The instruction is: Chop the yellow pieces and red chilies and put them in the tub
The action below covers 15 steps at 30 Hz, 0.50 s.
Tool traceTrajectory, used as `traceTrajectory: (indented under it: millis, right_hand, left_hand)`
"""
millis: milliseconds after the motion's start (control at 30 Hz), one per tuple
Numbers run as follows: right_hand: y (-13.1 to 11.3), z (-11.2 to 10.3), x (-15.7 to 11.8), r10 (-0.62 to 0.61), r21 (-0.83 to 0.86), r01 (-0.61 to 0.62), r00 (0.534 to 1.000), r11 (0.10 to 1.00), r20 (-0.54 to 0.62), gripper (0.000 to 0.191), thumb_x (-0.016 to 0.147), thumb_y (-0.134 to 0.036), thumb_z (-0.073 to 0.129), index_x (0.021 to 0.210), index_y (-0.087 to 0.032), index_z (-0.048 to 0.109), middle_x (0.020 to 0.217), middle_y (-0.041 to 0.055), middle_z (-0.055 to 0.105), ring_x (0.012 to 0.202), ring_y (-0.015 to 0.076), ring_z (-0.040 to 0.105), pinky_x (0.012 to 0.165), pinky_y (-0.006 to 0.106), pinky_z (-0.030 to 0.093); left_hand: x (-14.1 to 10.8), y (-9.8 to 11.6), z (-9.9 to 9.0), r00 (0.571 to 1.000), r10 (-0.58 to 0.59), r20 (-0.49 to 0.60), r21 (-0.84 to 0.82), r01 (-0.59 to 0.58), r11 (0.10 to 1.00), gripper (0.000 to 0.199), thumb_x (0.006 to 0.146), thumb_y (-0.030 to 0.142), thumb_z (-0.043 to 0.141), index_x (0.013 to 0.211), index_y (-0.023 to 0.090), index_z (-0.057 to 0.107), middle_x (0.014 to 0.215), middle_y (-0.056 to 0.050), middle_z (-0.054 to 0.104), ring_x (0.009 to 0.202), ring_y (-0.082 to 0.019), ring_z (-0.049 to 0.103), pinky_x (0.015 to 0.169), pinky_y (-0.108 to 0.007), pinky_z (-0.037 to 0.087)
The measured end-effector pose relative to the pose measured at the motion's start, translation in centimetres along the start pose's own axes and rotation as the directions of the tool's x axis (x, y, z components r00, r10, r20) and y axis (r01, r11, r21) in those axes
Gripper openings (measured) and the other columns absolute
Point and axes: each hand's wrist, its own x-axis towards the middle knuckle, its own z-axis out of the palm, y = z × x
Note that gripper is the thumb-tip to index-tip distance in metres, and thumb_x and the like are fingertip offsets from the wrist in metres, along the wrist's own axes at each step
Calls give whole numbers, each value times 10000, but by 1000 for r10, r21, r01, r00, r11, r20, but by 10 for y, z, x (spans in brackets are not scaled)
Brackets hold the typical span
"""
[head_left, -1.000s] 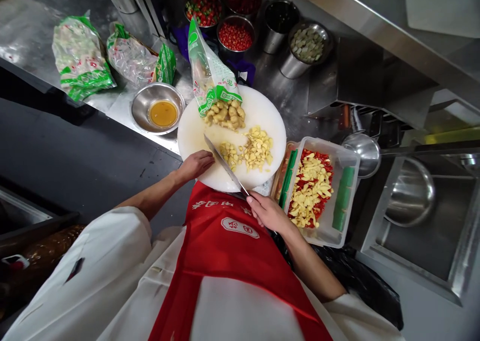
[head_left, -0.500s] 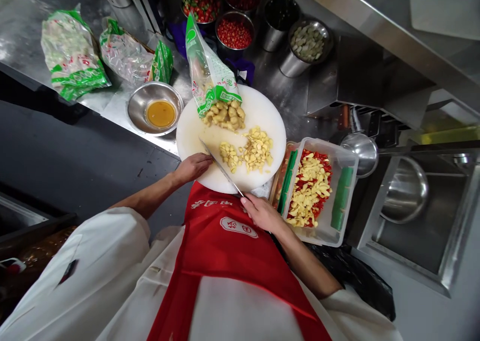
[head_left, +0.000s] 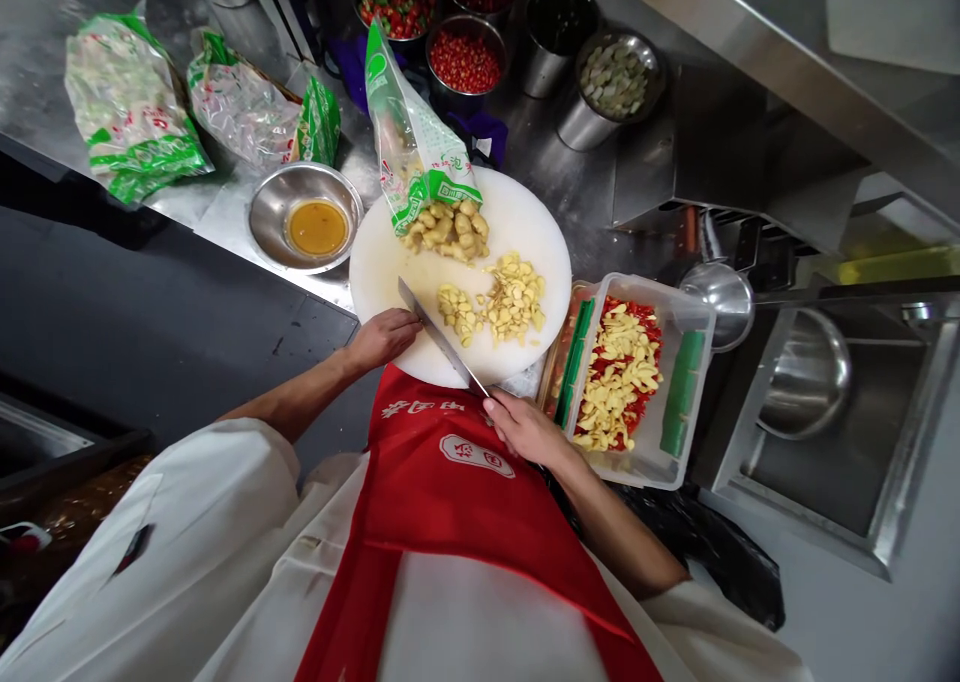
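Observation:
My right hand [head_left: 519,424] is closed round the handle of a kitchen knife [head_left: 444,340], whose blade reaches over the near left part of a round white cutting board [head_left: 382,262]. Against the blade's left side rest the bent fingers of my left hand [head_left: 388,336], pressed together; whatever is under them is hidden. Yellow ginger slices [head_left: 514,298] lie in a loose heap just right of the blade. Behind them, whole peeled ginger pieces [head_left: 450,232] spill from the mouth of a green-and-white plastic bag [head_left: 427,167] on the board.
Right of the board stands a clear plastic tub [head_left: 694,387] of ginger slices over chopped red chili. A steel bowl [head_left: 262,212] with amber liquid sits at the left. Two more bags [head_left: 139,112] lie beyond it. Steel pots [head_left: 581,127] line the back; a sink [head_left: 832,482] is far right.
The knife blade has turned slightly, so more of its flat face shows. My left hand stays beside it, and the whole view has shifted a little.

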Motion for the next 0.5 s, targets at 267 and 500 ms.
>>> traceTrajectory:
  millis: [267,500]
  right_hand:
    - [5,-12,-7,-51,62,54,997,997,-57,462,1028,-513,321,1238,-212,602,602,-51,580,486,127,576,560,242,462]
    - [14,-20,-23,-254,-165,219,940,962,-229,533,992,-347,433,1518,-260,439,1237,94,669,1173,249,614,969,348,484]
  left_hand:
    - [18,4,7,992,-123,34,-24,124,992,299,988,250,432,1075,169,706,1079,-120,703,995,-219,662,892,-388,567]
    - [57,53,-13,980,-89,-180,-64,78,995,208,974,206,481,1082,187,658,1011,-100,671,950,-183,638,822,-320,563]
